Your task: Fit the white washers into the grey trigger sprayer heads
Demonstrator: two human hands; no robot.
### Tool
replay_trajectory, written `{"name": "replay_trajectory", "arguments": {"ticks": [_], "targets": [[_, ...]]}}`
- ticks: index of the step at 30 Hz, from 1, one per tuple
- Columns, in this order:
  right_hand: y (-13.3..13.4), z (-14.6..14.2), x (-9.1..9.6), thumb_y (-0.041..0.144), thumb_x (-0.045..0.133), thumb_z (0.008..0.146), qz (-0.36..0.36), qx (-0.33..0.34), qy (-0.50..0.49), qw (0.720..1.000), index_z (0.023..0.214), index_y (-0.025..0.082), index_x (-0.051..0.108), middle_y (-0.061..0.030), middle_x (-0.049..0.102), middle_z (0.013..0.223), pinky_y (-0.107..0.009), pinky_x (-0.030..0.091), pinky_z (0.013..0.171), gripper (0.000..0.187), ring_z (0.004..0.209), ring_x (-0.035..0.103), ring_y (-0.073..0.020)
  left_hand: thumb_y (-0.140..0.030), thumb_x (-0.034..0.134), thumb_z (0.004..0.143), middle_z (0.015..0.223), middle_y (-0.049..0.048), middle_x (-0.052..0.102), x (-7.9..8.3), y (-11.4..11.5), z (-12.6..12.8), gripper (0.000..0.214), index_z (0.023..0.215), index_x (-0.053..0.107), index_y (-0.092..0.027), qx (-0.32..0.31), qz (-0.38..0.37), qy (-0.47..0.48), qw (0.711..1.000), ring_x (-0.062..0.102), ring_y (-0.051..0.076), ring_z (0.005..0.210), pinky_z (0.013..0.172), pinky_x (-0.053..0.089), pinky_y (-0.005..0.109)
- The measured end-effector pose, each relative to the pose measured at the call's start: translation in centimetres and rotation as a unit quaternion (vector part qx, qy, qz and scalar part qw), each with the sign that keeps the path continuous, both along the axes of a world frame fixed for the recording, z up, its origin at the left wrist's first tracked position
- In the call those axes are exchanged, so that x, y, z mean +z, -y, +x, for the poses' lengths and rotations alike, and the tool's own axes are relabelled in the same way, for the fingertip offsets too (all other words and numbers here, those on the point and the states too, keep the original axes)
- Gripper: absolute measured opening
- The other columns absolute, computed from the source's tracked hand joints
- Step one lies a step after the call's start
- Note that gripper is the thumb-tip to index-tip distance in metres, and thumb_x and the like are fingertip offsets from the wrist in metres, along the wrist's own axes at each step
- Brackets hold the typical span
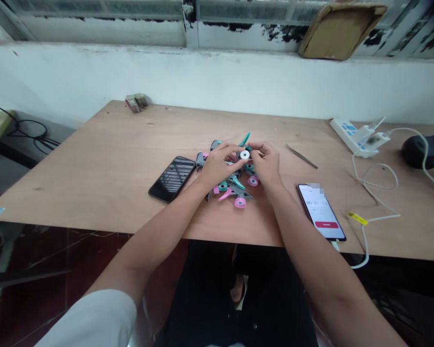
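Observation:
Both hands meet over a pile of small pink, teal and grey plastic parts (235,183) on the wooden table. Between them is a small white disc with a dark centre (245,154). My left hand (220,164) has its thumb and fingers closed around the disc's left side. My right hand (265,159) is closed at the disc's right edge, fingers bent; whether it grips the disc or another part there is hidden. A pink ring-shaped piece (240,202) lies at the near side of the pile, and a teal piece (245,139) sticks up behind the hands.
A dark phone (172,179) lies left of the pile. Tweezers (301,156) and a phone showing a timer (321,212) lie to the right. Further right are a power strip (352,137) with white cables and a black device (419,150). Small blocks (136,102) stand at the back left.

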State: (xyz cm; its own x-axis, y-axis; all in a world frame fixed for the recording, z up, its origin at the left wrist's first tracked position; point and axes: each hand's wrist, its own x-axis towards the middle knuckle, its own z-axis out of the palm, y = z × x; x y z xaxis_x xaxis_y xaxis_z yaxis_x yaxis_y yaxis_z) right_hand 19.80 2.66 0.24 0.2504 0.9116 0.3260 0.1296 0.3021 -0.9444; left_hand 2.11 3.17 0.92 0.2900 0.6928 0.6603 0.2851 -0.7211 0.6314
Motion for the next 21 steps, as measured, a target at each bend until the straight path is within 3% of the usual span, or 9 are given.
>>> {"name": "replay_trajectory", "arguments": {"ticks": [3, 8, 12, 21], "targets": [[0.5, -0.1, -0.4, 0.044, 0.066, 0.087, 0.011, 0.024, -0.01, 1.0, 0.107, 0.023, 0.075, -0.0066, 0.081, 0.115, -0.034, 0.067, 0.085, 0.03, 0.097, 0.079, -0.0192, -0.022, 0.082, 0.094, 0.127, 0.009, 0.076, -0.2, -0.4, 0.1, 0.027, 0.121, 0.08, -0.022, -0.006, -0.007, 0.012, 1.0, 0.078, 0.013, 0.089, 0.086, 0.069, 0.031], [1.2, -0.5, -0.2, 0.047, 0.066, 0.092, 0.02, 0.061, -0.033, 0.997, 0.11, 0.026, 0.075, -0.0071, 0.081, 0.119, -0.037, 0.067, 0.088, 0.029, 0.1, 0.079, -0.0217, -0.017, 0.08, 0.093, 0.132, 0.0121, 0.077, -0.8, -1.0, 0.3, 0.03, 0.123, 0.08, -0.021, -0.004, -0.016, 0.014, 1.0, 0.079, 0.014, 0.09, 0.085, 0.07, 0.033], [1.3, -0.7, -0.3, 0.047, 0.069, 0.091, 0.031, 0.05, -0.002, 0.998, 0.112, 0.026, 0.075, -0.0075, 0.08, 0.123, -0.038, 0.066, 0.094, 0.03, 0.11, 0.077, -0.0233, -0.016, 0.078, 0.093, 0.13, 0.0108, 0.08, -0.9, -1.1, 0.1, 0.035, 0.127, 0.08, -0.023, 0.02, -0.027, -0.009, 0.999, 0.078, 0.014, 0.087, 0.081, 0.07, 0.033], [1.9, -0.9, 0.2, 0.043, 0.073, 0.089, 0.038, 0.03, -0.002, 0.999, 0.106, 0.025, 0.076, -0.0063, 0.082, 0.114, -0.035, 0.064, 0.092, 0.025, 0.095, 0.079, -0.0197, -0.023, 0.076, 0.097, 0.126, 0.0083, 0.083, -1.1, -1.2, 0.2, 0.034, 0.131, 0.08, -0.025, 0.012, -0.011, -0.005, 1.0, 0.081, 0.019, 0.096, 0.09, 0.069, 0.038]]}}
